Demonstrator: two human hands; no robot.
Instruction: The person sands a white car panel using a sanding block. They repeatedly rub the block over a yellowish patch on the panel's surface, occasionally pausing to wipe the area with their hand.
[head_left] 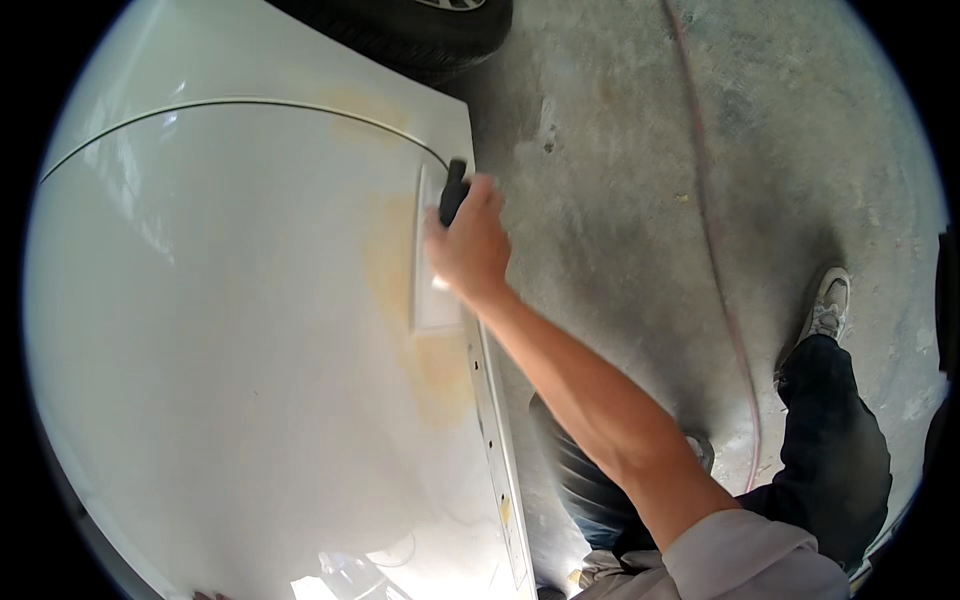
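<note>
My right hand [472, 240] is closed around the black handle [454, 190] of a long, pale sanding block [432, 312]. The block lies flat on a white car body panel [250, 300], close to its right edge. Yellowish-tan patches [440, 385] show on the panel beside and below the block; another is above it, past the curved seam. The hand is slightly blurred. At the lower left rim, only what look like the fingertips of my left hand [207, 597] show against the panel; the rest of that hand is cut off.
A black tyre [420, 40] stands beyond the panel at the top. The panel's edge [490, 440] has several small holes. A reddish hose [710, 220] runs along the grey concrete floor [600, 130] to the right. My legs and a shoe [829, 305] are at lower right.
</note>
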